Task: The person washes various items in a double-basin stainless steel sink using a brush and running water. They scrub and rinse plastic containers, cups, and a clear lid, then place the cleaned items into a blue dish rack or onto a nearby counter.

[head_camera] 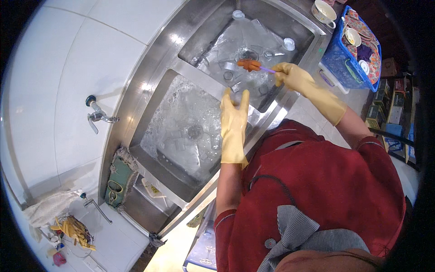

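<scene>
My right hand, in a yellow rubber glove, grips the purple handle of a cleaning brush with an orange sponge head. The sponge head is above the far sink basin, where clear glassware lies in water. My left hand, gloved alike, is over the near end of the divider between the basins. Its thumb and fingers are apart, and nothing shows clearly between them. A clear glass lies just beyond the fingertips. Soapy water and submerged clear pieces fill the nearer basin.
A blue plastic crate of floral dishes stands at the right, beside a cup. White round lids lie in the far basin. On the left are a wall tap, a green mop pad and yellow gloves.
</scene>
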### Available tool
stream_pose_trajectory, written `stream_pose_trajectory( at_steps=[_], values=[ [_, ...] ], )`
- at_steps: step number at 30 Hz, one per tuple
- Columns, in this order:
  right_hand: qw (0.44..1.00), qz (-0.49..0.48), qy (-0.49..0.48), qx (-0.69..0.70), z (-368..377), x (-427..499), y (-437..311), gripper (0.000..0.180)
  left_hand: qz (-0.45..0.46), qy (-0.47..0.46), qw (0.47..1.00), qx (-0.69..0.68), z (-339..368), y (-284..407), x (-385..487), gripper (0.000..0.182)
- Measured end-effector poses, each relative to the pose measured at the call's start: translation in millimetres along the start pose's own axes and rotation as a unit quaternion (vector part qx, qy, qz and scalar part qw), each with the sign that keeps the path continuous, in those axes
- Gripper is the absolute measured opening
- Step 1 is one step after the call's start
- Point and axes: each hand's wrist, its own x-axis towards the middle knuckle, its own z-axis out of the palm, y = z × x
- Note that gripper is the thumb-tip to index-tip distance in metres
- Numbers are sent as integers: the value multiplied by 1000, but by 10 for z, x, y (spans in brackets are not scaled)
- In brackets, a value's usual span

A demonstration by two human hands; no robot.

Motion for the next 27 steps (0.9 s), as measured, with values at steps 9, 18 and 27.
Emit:
stream_pose_trajectory(
  at_steps=[9,18,27],
  values=[
    [996,90,28,4,130,-289,205,29,-254,39,967,-2,-461,-1885,739,72],
    [985,159,10,-70,364,-486,-28,34,-134,-271,883,358,200,-2540,663,64],
    [981,155,-33,-109,581,-413,-146,37,96,-298,786,533,295,-3152,274,59]
  ],
)
